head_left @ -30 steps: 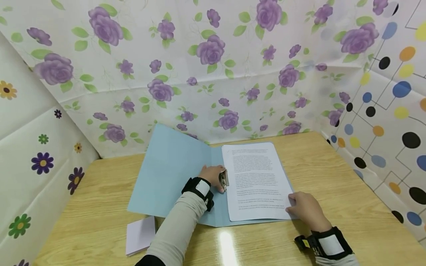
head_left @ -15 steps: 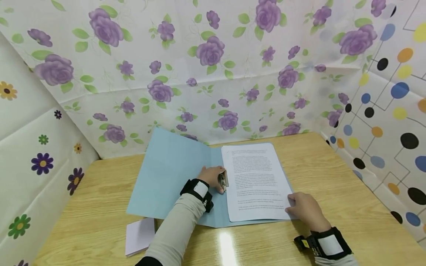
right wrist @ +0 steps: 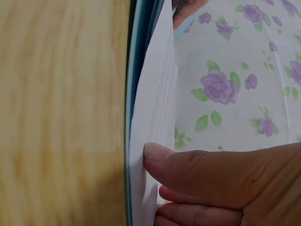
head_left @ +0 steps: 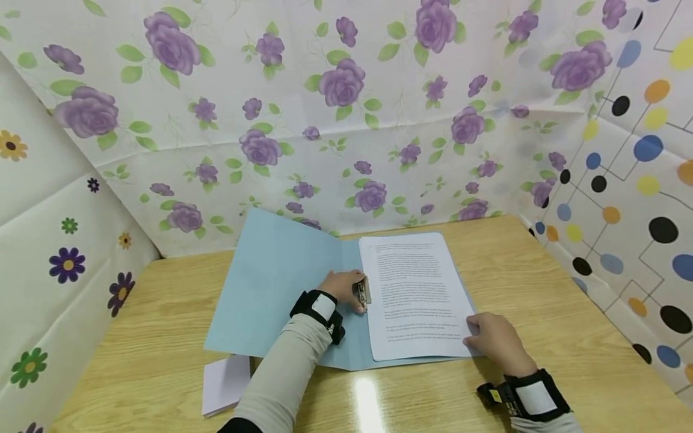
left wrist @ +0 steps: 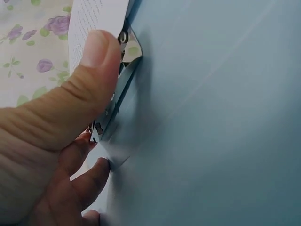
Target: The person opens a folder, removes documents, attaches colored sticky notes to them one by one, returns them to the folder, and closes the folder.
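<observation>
A light blue folder [head_left: 276, 282] lies spread on the table, its left cover tilted up. A stack of printed sheets [head_left: 411, 288] rests on its right side. At the sheets' left edge, my left hand [head_left: 342, 286] grips a metal lever clip [head_left: 364, 292]. The left wrist view shows the thumb over the clip [left wrist: 129, 52] and curled fingers below, partly hidden behind it. My right hand [head_left: 498, 340] holds the sheets' lower right edge. In the right wrist view its thumb lies on the printed sheets [right wrist: 153, 94], with the other fingers curled beneath.
A pale pad of paper [head_left: 223, 385] sits on the wooden table [head_left: 135, 337], beside my left forearm and partly under the folder's cover. Flower-patterned cloth [head_left: 303, 120] stands behind the table, with a dotted cloth [head_left: 639, 198] at the right.
The far corner of the folder's left cover has sunk slightly. Both hands keep their places on the clip and the sheets.
</observation>
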`<state>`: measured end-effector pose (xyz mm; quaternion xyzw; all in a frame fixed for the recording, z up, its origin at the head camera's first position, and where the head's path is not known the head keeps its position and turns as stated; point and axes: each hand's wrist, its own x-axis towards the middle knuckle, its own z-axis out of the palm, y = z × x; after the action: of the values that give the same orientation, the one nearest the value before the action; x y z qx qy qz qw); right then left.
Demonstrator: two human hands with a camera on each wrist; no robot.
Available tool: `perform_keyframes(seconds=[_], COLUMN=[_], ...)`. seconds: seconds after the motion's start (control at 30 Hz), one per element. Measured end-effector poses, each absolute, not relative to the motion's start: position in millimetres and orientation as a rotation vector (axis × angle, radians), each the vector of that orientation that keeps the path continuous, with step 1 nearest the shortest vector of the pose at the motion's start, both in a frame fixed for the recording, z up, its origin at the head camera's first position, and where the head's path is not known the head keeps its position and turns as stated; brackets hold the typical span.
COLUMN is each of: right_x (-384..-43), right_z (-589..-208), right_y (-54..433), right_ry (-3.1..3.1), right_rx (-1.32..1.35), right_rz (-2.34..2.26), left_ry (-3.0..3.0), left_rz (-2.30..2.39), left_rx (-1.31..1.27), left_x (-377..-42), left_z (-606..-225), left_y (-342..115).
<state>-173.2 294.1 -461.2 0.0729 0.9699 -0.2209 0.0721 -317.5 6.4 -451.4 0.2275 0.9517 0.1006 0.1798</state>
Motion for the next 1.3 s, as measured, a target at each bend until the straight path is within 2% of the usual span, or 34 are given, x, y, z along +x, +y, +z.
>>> perform_keyframes(seconds=[0.3, 0.43, 0.57, 0.87, 1.3], right_x=[-174, -174, -174, -174, -174], right_z=[-461, -460, -461, -464, -463], right_y=[295, 299, 300, 295, 294], right_ry=[2.896, 2.897, 2.900, 2.910, 2.926], right_rx=[0.218, 0.233, 0.233, 0.215, 0.201], right_rz=[-0.647, -0.636, -0.644, -0.657, -0.639], left_ry=[2.636, 2.611, 2.630, 2.724, 2.807], left_rz=[0.387, 0.626, 0.788, 0.696, 0.682], left_rx=[0.622, 0.564, 0.616, 0.721, 0.530], left_x=[-320, -321, -318, -312, -309], left_z=[-447, -438, -436, -444, -435], left_y=[-4, -6, -5, 0, -2])
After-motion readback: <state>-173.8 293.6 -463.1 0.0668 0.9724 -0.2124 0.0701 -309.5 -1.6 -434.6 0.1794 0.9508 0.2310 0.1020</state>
